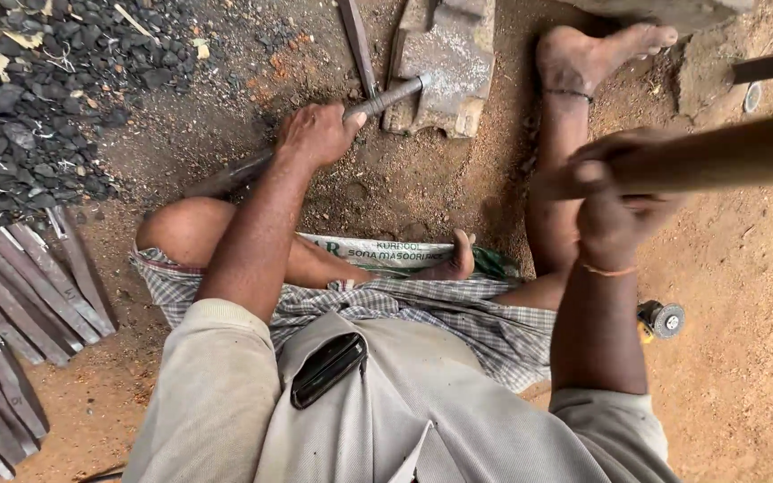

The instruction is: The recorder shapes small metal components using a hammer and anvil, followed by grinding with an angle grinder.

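Wooden handle (717, 156) clamped in raised right hand (615, 201), poised for striking. Metal rod (315, 134) gripped firmly by left hand (315, 134), tip steadied on iron block (445, 63) serving as anvil.

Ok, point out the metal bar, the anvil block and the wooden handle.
metal bar (386, 97): head view, shaft near the block.
anvil block (447, 54): head view, top face.
wooden handle (726, 154): head view, mid-shaft.

coal pile (20, 98), flat metal strips (24, 295), printed sack (386, 253)

1 head cam, looks steeply down, close; right edge prob. blurred.
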